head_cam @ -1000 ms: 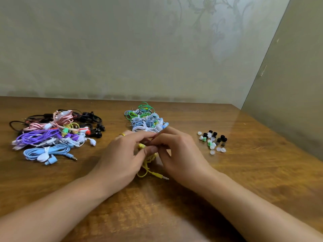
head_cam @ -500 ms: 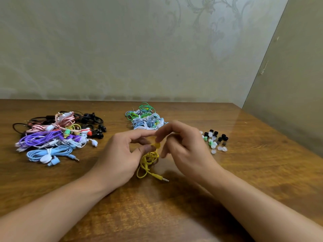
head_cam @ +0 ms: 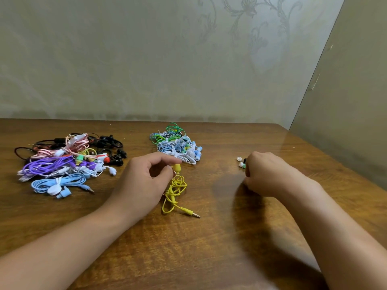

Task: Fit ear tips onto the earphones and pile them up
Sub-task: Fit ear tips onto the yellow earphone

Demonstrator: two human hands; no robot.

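Observation:
My left hand (head_cam: 144, 181) pinches an earbud of the yellow earphones (head_cam: 174, 190); their coiled cable and plug lie on the table just below. My right hand (head_cam: 270, 174) is curled, knuckles up, over the small heap of loose ear tips (head_cam: 240, 162) at the right, hiding most of them. Whether its fingers hold a tip cannot be seen. A pile of earphones in mixed colours (head_cam: 67, 162) lies at the left. A second bundle of blue, white and green earphones (head_cam: 178, 145) sits at the middle back.
The wooden table (head_cam: 209, 248) ends at a wall behind and meets a side wall (head_cam: 345, 101) at the right. Bare wood lies between and in front of my forearms.
My right hand left the yellow earbud and moved right onto the ear tips. My left hand stayed, still pinching the earbud.

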